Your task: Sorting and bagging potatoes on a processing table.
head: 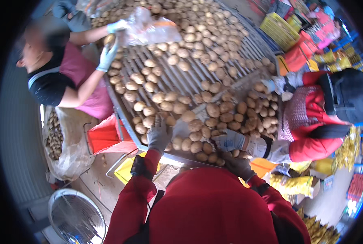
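Potatoes (195, 125) lie loose on a slatted sorting table (166, 76) in front of me. My left hand (159, 135), in a light work glove, is at the near left edge of the table, its fingers touching or just over potatoes; whether it grips one is unclear. Lower down, by the near right edge, my right hand (238, 166) wears a darker-looking glove and is beside a few potatoes, its fingers partly hidden. Close to it, a co-worker's gloved hand (230, 140) reaches in from the right over the potatoes.
A co-worker on the left holds a potato (109, 39) and a clear plastic bag (151, 29). Another, in red, stands at the right. Around the table are a red bag (109, 135), a large sack of potatoes (74, 134), a fan (76, 216) and a yellow crate (279, 31).
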Demonstrator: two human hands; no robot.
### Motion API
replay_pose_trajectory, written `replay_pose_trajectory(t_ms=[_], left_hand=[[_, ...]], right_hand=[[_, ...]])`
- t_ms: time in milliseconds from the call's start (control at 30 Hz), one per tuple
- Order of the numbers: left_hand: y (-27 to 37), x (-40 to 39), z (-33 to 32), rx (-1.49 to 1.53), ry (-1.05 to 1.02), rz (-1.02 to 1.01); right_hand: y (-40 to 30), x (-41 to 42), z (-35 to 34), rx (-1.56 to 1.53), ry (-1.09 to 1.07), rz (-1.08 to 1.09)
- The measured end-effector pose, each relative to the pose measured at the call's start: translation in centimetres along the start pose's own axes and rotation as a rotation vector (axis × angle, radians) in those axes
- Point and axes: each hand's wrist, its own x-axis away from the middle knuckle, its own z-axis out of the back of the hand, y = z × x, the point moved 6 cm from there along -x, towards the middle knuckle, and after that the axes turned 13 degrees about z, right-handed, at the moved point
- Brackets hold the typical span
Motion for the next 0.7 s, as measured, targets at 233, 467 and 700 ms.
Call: replay_pose_trajectory(t_ms=[233,467,700], left_hand=[[8.0,4.9,-2.0,0.356,-0.236,-0.220],[3.9,10.3,-2.5,0.330,-0.186,-0.249],[3.8,10.3,-3.4,0.330,-0.184,-0.332]], right_hand=[[-5.5,-3.3,1.2,-0.016,0.077,0.452],[-1.9,-2.1,-2.4,0.083,0.161,0.285],[4.4,7.2,-2.3,0.224,0.589,0.070]])
